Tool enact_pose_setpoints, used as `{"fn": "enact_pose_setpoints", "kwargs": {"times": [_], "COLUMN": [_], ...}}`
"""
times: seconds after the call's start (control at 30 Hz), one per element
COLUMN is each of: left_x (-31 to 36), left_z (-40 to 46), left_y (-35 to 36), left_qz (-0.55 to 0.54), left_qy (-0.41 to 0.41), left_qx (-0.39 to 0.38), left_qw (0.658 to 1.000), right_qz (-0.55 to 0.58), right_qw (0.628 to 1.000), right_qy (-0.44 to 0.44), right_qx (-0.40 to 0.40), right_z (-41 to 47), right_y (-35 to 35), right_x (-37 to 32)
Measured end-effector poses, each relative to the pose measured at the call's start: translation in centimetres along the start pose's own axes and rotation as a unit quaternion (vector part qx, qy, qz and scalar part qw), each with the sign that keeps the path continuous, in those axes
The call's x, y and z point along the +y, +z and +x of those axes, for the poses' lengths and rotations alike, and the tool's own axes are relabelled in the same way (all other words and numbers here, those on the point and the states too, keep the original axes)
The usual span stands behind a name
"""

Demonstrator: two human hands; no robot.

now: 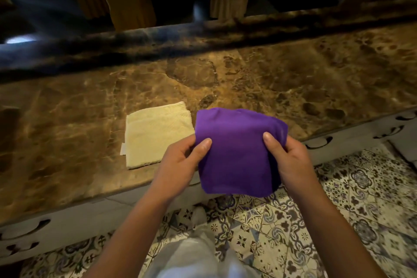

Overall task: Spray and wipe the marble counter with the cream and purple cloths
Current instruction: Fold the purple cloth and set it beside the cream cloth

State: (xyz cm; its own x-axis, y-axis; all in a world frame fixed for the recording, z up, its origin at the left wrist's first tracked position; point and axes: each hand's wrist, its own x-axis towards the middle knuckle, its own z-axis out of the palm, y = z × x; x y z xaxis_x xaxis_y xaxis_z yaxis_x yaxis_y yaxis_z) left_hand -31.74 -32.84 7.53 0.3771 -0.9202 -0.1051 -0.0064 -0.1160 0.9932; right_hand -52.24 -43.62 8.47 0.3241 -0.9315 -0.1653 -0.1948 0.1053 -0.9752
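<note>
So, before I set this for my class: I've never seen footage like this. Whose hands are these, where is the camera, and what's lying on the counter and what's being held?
There is no machine here. A person wears a wide-angle camera on the head, so this single picture looks forward and down at their own arms.

The brown marble counter runs across the view. On it lies a folded cream cloth, flat and untouched.

The purple cloth is held up in both hands near the counter's front edge. The left hand pinches its left side and the right hand its right side, thumbs on top, each a closed grip.

Below are a patterned tiled floor and pale cabinet fronts. No spray bottle is in view.
</note>
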Motion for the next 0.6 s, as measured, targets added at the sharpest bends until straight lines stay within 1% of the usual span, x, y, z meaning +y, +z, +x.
{"fn": "enact_pose_setpoints", "kwargs": {"times": [0.13, 0.27, 0.37, 0.47, 0.6], "left_x": [-0.5, -0.2, -0.8, -1.7, -3.2], "left_z": [4.8, 8.8, 11.2, 12.7, 13.9], "left_y": [0.5, 1.0, 0.9, 0.8, 1.6], "left_qz": [0.024, 0.051, 0.080, 0.089, 0.131], "left_qy": [-0.010, -0.010, -0.016, -0.052, -0.099], "left_qx": [0.024, 0.041, 0.064, 0.067, 0.115], "left_qw": [0.999, 0.998, 0.995, 0.992, 0.980], "right_qz": [-0.057, -0.091, -0.116, -0.133, -0.189], "right_qw": [0.998, 0.995, 0.993, 0.991, 0.980], "right_qy": [-0.006, -0.036, -0.032, -0.030, -0.028], "right_qx": [-0.006, 0.001, -0.001, -0.013, -0.054], "right_z": [4.6, 9.4, 12.9, 16.0, 18.9], "right_y": [-0.2, -0.1, 0.4, 1.2, 1.6], "right_x": [0.0, -0.9, -0.5, 0.4, 2.1]}}
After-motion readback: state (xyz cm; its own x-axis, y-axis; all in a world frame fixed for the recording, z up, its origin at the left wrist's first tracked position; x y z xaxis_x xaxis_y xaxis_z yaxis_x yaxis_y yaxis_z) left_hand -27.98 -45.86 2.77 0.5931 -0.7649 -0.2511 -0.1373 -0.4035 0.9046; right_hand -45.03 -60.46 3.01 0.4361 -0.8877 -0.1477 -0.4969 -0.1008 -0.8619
